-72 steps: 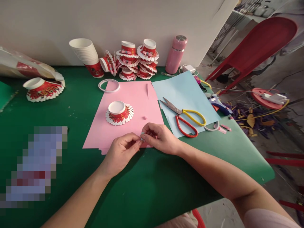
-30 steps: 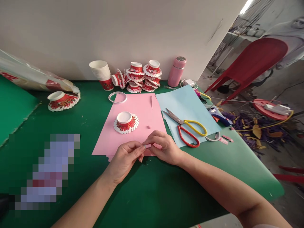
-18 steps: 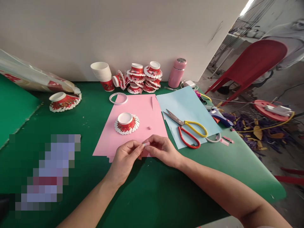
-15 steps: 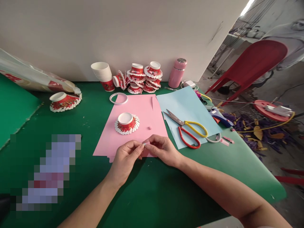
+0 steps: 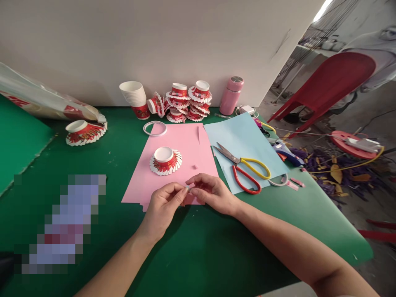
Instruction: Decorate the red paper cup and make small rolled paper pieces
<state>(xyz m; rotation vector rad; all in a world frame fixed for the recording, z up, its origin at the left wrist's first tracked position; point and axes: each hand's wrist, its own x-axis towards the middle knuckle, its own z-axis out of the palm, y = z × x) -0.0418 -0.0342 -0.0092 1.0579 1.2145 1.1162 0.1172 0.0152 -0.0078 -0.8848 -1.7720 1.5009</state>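
Observation:
Over the front edge of the pink paper (image 5: 185, 140), my left hand (image 5: 167, 206) pinches something tiny between thumb and forefinger; it is too small to make out. Facing it, my right hand (image 5: 213, 196) has its thumb and forefinger parted, their tips close to the left fingertips. Just beyond my hands, a red paper cup with a fringed white rim (image 5: 165, 160) sits upside down on the pink paper. A tiny pink piece (image 5: 195, 167) lies to its right. Scissors (image 5: 239, 160) with one yellow and one red handle rest on the light blue paper (image 5: 244, 136).
At the back stand stacked paper cups (image 5: 134, 99), several fringed cups (image 5: 188, 101) and a pink bottle (image 5: 232, 95). A white tape roll (image 5: 155, 135) overlaps the pink sheet. A glue gun (image 5: 287, 153) lies at the table's right edge, near a red chair (image 5: 337, 82).
My right thumb and forefinger have moved apart from each other and slightly away from the left fingertips. My left hand keeps its pinch in the same place.

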